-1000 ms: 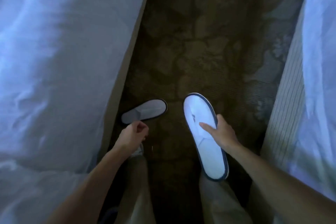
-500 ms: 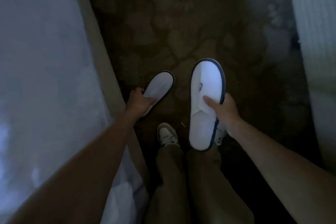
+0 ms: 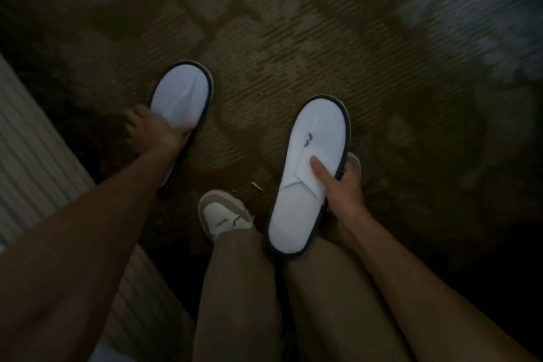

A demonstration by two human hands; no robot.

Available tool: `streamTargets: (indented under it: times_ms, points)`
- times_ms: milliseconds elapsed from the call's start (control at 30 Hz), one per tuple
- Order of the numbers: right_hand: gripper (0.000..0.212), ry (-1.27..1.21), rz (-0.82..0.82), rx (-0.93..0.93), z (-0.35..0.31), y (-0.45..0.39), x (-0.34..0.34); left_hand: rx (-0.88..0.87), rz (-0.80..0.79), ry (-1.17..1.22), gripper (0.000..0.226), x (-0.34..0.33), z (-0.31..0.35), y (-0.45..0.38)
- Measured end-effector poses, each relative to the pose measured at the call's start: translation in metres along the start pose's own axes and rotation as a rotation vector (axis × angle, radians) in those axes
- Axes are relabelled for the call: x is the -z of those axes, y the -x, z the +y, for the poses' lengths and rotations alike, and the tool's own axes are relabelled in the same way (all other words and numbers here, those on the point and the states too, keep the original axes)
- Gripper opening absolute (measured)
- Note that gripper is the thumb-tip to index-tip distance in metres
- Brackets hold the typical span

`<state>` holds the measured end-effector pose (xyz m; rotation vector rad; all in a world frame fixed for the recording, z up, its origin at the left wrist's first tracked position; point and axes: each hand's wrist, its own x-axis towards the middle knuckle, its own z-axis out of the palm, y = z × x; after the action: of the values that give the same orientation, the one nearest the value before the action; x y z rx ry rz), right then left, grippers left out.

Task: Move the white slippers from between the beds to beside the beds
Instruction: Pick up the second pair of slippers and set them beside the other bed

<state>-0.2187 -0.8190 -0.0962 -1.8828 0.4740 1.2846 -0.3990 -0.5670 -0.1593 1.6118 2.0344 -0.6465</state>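
I hold two white slippers with dark edging above the patterned carpet. My left hand [image 3: 154, 134] grips the left slipper [image 3: 183, 95] at its middle, toe pointing away from me; its heel end is hidden under my forearm. My right hand [image 3: 340, 185] grips the right slipper [image 3: 311, 161] at its side, thumb pressed on the upper strap. This slipper has a small dark logo on its toe part and hangs over my right leg.
The striped side of the left bed [image 3: 38, 161] runs along the left edge. Part of the other bed [image 3: 484, 9] shows blurred at the top right. My pale shoe [image 3: 224, 214] stands on the brown carpet [image 3: 264, 38] between the slippers.
Both slippers have come up off the floor and closer to the camera. The view has shifted, so the left bed has slid toward the frame's edge and the beds' white covers have left the view.
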Motion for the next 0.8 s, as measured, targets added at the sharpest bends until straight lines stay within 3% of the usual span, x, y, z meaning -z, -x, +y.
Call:
streamTargets:
  times_ms: [67, 167, 333, 433, 567, 700, 800]
  points:
    - [0.055, 0.002, 0.003, 0.001, -0.002, -0.003, -0.005, 0.076, 0.060, 0.042, 0.129, 0.003, -0.005, 0.004]
    - [0.059, 0.046, -0.003, 0.002, -0.014, 0.001, -0.012, 0.034, 0.044, 0.105, 0.110, 0.011, -0.018, 0.014]
    - [0.054, 0.122, -0.045, 0.028, -0.068, 0.064, -0.014, -0.055, -0.249, 0.375, 0.069, 0.076, -0.013, 0.073]
    - [0.046, 0.227, -0.037, 0.088, -0.131, 0.132, -0.008, -0.070, -0.478, 0.617, 0.062, 0.163, 0.007, 0.137]
    - [0.037, 0.370, 0.006, 0.253, -0.248, 0.249, 0.010, -0.115, -0.382, 0.761, 0.036, 0.319, 0.026, 0.242]
    - [0.056, 0.518, -0.075, 0.313, -0.371, 0.368, 0.026, -0.180, -0.364, 0.790, 0.038, 0.459, 0.028, 0.322]
    - [0.092, 0.556, -0.145, 0.426, -0.435, 0.433, 0.037, -0.259, -0.312, 0.783, 0.039, 0.537, 0.027, 0.366]
